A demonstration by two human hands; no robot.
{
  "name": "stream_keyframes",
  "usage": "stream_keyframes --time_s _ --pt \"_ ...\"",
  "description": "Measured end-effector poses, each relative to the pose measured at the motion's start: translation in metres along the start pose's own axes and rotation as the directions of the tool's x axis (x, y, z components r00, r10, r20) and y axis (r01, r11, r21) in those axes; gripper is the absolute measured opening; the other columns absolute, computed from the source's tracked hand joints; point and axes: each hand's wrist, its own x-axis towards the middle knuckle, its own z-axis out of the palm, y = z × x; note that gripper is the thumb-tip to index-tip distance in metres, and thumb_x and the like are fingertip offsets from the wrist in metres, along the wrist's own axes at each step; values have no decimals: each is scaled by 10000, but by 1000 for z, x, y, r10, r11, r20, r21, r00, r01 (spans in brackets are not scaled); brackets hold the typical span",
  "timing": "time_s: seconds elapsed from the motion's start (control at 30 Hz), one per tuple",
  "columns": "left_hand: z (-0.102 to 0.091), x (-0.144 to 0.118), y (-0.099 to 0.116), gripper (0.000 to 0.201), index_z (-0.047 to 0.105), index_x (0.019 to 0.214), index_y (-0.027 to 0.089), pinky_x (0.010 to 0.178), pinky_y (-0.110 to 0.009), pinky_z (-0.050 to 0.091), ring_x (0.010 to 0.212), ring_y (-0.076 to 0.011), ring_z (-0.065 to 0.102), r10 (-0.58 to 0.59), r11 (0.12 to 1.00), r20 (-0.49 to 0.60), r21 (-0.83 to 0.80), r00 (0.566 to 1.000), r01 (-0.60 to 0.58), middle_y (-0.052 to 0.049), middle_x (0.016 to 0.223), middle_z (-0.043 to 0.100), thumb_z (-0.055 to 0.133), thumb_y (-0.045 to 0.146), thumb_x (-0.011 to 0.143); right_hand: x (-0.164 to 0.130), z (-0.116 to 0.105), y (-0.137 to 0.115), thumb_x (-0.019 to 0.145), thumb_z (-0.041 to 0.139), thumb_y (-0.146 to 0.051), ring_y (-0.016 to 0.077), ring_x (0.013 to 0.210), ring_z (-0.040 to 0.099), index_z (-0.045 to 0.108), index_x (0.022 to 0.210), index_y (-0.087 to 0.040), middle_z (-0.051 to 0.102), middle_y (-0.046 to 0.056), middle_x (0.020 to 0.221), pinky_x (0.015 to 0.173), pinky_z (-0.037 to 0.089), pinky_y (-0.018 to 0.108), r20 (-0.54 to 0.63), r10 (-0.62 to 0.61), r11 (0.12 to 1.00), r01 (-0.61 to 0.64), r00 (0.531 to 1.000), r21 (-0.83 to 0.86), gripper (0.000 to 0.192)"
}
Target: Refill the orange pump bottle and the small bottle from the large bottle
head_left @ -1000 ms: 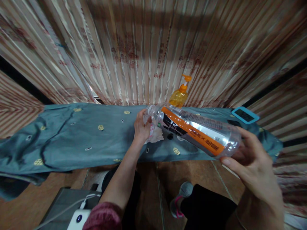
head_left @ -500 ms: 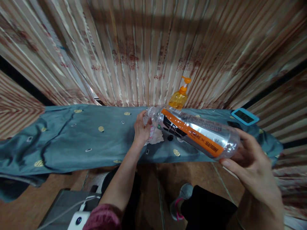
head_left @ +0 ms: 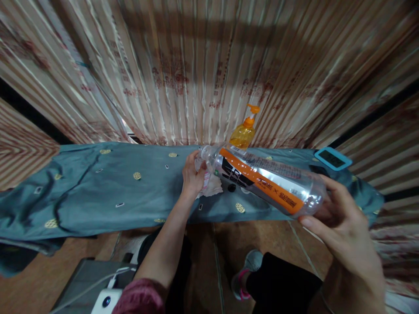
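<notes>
Right hand (head_left: 343,235) gripping base of clear plastic bottle (head_left: 262,179); long axis up-left, neck ending at left hand (head_left: 193,176), clenched on crumpled tissue (head_left: 212,185) there. Orange pump bottle (head_left: 244,131) just behind neck, on desk (head_left: 98,187).

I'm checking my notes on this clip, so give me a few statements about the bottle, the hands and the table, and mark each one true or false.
1. The right hand holds the clear bottle by its base. True.
2. The bottle stands upright on the table. False: it is held nearly on its side, neck pointing toward the left hand.
3. The left hand holds a crumpled tissue at the bottle's neck. True.
4. The bottle's label is green. False: it is orange and black.
5. An orange pump bottle stands behind the clear bottle. True.
6. The blue-framed device lies at the left end of the cloth. False: it lies at the right end.
</notes>
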Motion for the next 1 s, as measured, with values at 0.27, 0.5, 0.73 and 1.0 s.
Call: stream_keyframes --time_s 0.27,0.5,0.73,1.0 --pt "-1 0 1 482 581 1239 204 969 -459 551 1107 -285 677 -1 1000 6 3 1000 1 -120 1175 705 497 581 951 -1 -1 4 583 961 -240 227 964 779 665 1231 -348 775 -18 1183 732 656 240 8 -2 999 2 1000 -33 720" --pt "-1 0 3 469 587 1225 203 966 -461 546 1089 -286 678 -18 1000 -2 -7 1000 18 -115 1152 711 518 572 944 -3 -3 6 627 931 -221 238 974 778 647 1264 -326 767 0 1199 743 658 257 11 -21 998 21 1000 -53 706" --pt "-2 0 2 465 582 1236 199 981 -481 535 1106 -301 669 -14 1000 16 -21 1000 15 -124 1158 705 522 555 945 -1 -1 2 542 964 -182 176 929 782 678 1221 -356 781 -69 1146 723 634 170 -11 12 1000 -12 1000 -18 758" --pt "-2 1 3 476 584 1228 204 980 -477 533 1099 -296 666 -29 999 16 -17 999 29 -121 1152 704 521 575 936 0 1 -1 562 942 -148 162 910 783 679 1212 -359 785 -84 1145 717 635 163 2 -6 1000 6 1000 -25 733"
